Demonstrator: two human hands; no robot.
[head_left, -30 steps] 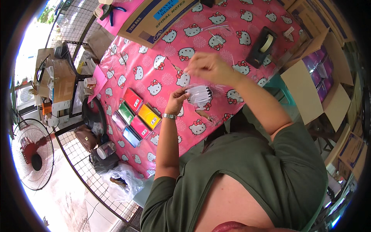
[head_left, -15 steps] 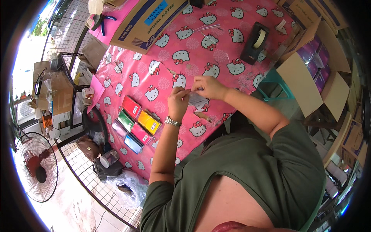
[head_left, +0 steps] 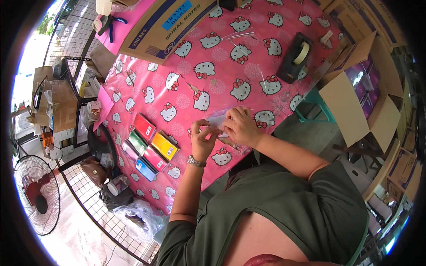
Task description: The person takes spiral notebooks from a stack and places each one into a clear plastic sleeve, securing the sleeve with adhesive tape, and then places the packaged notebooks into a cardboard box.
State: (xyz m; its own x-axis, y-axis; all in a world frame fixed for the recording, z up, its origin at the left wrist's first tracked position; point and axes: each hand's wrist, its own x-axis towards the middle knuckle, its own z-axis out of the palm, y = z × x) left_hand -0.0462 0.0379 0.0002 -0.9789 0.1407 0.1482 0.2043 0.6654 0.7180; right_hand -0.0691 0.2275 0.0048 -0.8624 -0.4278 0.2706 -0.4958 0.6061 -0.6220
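Both my hands are closed on a clear plastic bag (head_left: 216,119) near the front edge of the table. My left hand (head_left: 204,138) pinches it between thumb and fingers, and my right hand (head_left: 241,127) grips it close beside. The fingers partly hide the bag. Left of my left hand lie several small spiral notebooks in a cluster, among them a red notebook (head_left: 144,127), a yellow notebook (head_left: 164,146), a green notebook (head_left: 138,142) and a blue notebook (head_left: 145,169).
A pink patterned cover (head_left: 177,115) spreads over the table. A black tape dispenser (head_left: 288,66) stands at the far right, and a large carton (head_left: 151,42) at the far left. Off the table's right side, an open carton (head_left: 341,99) holds purple packs. A fan (head_left: 37,195) stands lower left.
My hands have moved a little nearer to me, and the bag now shows above the fingers instead of below them. The view has shifted slightly. The notebooks lie as before.
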